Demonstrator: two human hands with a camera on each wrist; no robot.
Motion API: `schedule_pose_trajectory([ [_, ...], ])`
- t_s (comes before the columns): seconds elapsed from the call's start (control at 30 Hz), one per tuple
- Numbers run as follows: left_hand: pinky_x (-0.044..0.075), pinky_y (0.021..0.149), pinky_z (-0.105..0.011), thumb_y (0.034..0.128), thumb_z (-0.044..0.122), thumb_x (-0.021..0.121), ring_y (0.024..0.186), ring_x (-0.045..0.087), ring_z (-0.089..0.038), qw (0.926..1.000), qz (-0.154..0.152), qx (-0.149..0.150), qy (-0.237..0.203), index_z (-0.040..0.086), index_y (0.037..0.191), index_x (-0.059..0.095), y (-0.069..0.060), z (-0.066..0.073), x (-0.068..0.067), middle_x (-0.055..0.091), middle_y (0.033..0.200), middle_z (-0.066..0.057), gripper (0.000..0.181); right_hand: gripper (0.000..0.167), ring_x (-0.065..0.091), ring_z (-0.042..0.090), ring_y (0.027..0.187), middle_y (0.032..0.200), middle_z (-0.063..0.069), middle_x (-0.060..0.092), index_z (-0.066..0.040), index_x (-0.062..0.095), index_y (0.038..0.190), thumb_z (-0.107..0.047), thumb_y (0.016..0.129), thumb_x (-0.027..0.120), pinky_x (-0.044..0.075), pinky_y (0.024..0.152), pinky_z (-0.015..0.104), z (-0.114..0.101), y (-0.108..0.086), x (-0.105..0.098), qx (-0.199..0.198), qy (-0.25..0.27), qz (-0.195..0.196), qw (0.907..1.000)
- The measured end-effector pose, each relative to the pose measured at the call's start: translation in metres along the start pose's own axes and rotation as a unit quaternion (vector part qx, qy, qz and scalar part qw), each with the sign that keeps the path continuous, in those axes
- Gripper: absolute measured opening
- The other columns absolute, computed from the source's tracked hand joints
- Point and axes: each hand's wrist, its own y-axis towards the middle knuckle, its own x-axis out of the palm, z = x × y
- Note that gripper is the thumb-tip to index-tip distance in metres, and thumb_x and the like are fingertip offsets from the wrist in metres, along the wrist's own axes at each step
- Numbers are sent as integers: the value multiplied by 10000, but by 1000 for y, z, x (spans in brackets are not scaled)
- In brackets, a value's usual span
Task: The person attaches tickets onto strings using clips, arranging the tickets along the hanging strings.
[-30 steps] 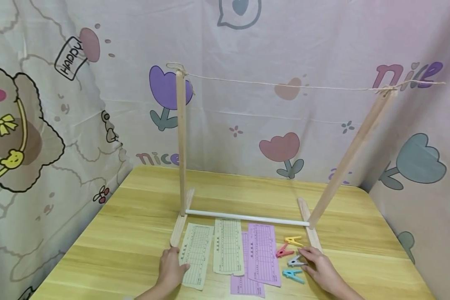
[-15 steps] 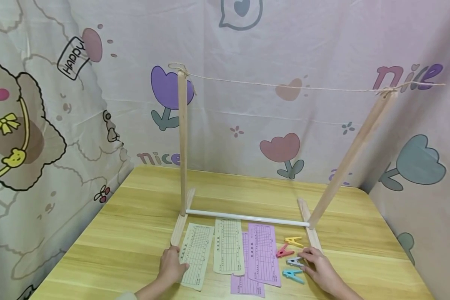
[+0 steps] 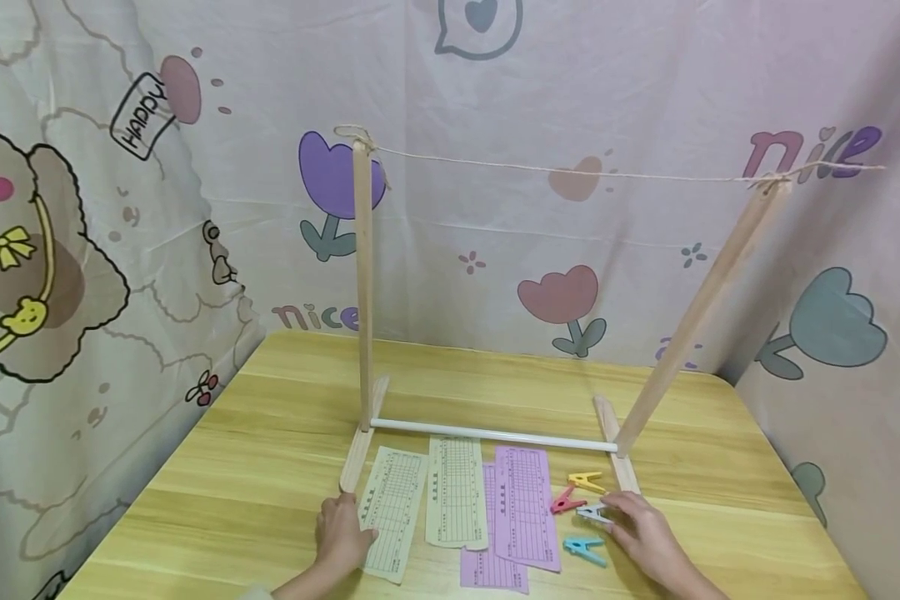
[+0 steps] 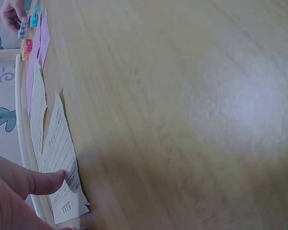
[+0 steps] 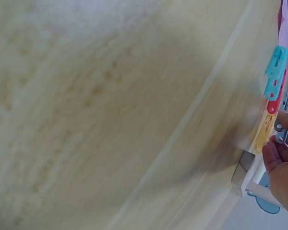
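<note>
My left hand (image 3: pixel 339 537) rests at the left edge of the leftmost green paper slip (image 3: pixel 394 512), its thumb on the slip. A second green slip (image 3: pixel 456 500) lies beside it, and two overlapping purple slips (image 3: pixel 527 508) are to the right. My right hand (image 3: pixel 651 540) pinches the handle end of a grey-blue clothespin (image 3: pixel 592 513); in the right wrist view the clothespin (image 5: pixel 281 136) sits between thumb and fingers. Around it lie a yellow clothespin (image 3: pixel 587 481), a red one (image 3: pixel 566 501) and a turquoise one (image 3: pixel 585 550).
Behind the slips stands a wooden frame, with a left post (image 3: pixel 363 292), a leaning right post (image 3: pixel 701 321) and a white bottom rod (image 3: pixel 495 434). A string (image 3: pixel 555 172) joins the post tops. Patterned cloth (image 3: pixel 450 275) hangs behind the table (image 3: pixel 217 492).
The grey-blue clothespin has shifted slightly up, away from the turquoise one, with my right hand at its end. My left hand has stayed at the green slip.
</note>
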Motion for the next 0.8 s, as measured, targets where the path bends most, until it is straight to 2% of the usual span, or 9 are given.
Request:
schedule_pose_trajectory([
  [0.17,474,714,-459,632,5,777,815,529,-372,10000,8,32,8,-232,1114,472,-1,1,-1,537,933,-320,617,368,617,86,851,908,10,672,-47,679,911,56,575,789,526,735,206,2,0,-2,-234,25,224,9995],
  [0.27,481,703,-441,635,-2,773,792,537,-337,10000,-63,5,13,-225,1100,483,0,2,-2,549,889,-276,592,370,618,75,851,913,18,676,-51,678,920,51,583,790,510,739,158,1,-1,-3,-146,84,196,9997],
  [0.43,473,699,-443,616,-2,784,781,534,-326,10000,-81,19,13,-206,1056,514,0,1,-4,545,865,-251,555,347,593,15,802,893,21,672,-34,669,936,62,618,772,532,666,203,-1,0,-5,71,395,22,9992],
  [0.63,457,626,-331,645,-26,760,746,498,-250,9986,-374,19,-369,-200,1020,527,3,-5,-7,498,853,-207,474,316,565,12,757,835,17,637,16,657,952,67,650,736,521,607,202,-3,5,-7,-172,716,0,9973],
  [0.7,461,603,-289,682,-39,728,721,507,-217,9975,-428,88,-557,-188,976,547,4,-8,-8,517,828,-188,377,330,553,-9,750,820,15,628,32,649,977,66,658,727,512,605,190,-5,8,-8,-54,829,-28,9965],
  [0.8,460,556,-240,748,-42,662,664,520,-169,9961,-386,252,-748,-158,895,583,7,-12,-9,560,754,-143,204,340,545,-21,740,815,28,632,67,631,996,70,670,728,506,616,195,-11,13,-12,338,1154,-28,9927],
])
